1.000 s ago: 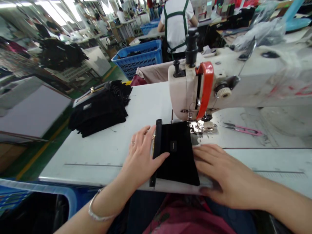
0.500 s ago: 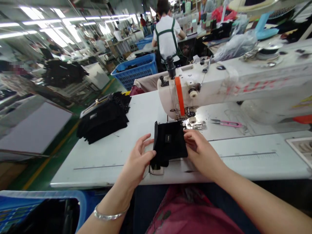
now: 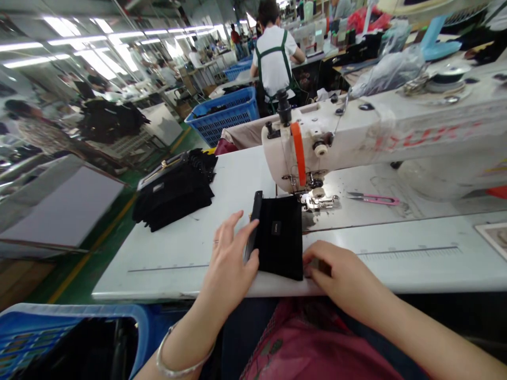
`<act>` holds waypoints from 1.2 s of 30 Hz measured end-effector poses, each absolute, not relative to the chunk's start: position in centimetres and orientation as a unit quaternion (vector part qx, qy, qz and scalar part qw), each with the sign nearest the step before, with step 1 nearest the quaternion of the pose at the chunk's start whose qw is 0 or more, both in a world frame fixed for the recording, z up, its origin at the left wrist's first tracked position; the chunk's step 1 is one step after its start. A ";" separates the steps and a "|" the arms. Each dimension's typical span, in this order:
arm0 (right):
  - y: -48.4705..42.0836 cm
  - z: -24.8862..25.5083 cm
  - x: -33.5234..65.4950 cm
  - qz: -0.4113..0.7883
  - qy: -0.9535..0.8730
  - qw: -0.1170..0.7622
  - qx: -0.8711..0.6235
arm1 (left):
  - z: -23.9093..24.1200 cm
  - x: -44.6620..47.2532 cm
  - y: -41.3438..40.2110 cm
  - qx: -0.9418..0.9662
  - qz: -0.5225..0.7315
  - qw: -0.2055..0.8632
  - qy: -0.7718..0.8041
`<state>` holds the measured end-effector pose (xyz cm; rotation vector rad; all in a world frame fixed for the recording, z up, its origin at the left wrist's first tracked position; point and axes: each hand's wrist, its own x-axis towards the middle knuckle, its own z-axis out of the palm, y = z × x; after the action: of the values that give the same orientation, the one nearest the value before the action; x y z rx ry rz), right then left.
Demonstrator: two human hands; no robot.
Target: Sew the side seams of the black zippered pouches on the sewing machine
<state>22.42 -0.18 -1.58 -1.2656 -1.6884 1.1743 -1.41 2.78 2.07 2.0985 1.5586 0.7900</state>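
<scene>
A black fabric piece [image 3: 280, 250] with a small label and a stiff dark strip along its left side lies flat on the sewing table. My left hand [image 3: 229, 253] is at that left side, fingers spread, with the index finger and thumb touching the strip. At the lower right corner, my right hand [image 3: 336, 269] has its thumb and fingertips pinched on the fabric's edge. The far right corner of the piece reaches the presser foot area of the sewing machine [image 3: 317, 198].
A stack of black fabric pieces [image 3: 174, 192] lies at the table's left. Pink thread snips [image 3: 374, 199] rest right of the needle. A blue basket [image 3: 144, 332] holding dark items stands at lower left. Beyond the machine are another blue basket [image 3: 225, 119] and a person [image 3: 275, 60].
The black piece has been straightened and laid flatter, its lower edge nearer the table's front. My right hand has slid down to its lower corner; my left fingers have spread along the strip.
</scene>
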 end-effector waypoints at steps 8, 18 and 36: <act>-2.8 -4.3 22.4 0.103 -0.846 0.303 -0.426 | 0.4 1.4 1.0 0.920 0.181 0.100 0.332; -3.2 -4.7 26.0 0.109 -0.863 0.335 -0.363 | -1.0 3.1 -0.7 0.879 0.277 0.130 0.367; -3.7 -4.9 24.9 0.063 -0.861 0.354 -0.360 | -2.4 2.6 -1.3 0.895 0.270 0.110 0.338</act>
<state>24.95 -3.65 -4.89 -0.9299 -2.2268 0.1640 2.57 -1.30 -2.36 2.6296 0.9925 0.7925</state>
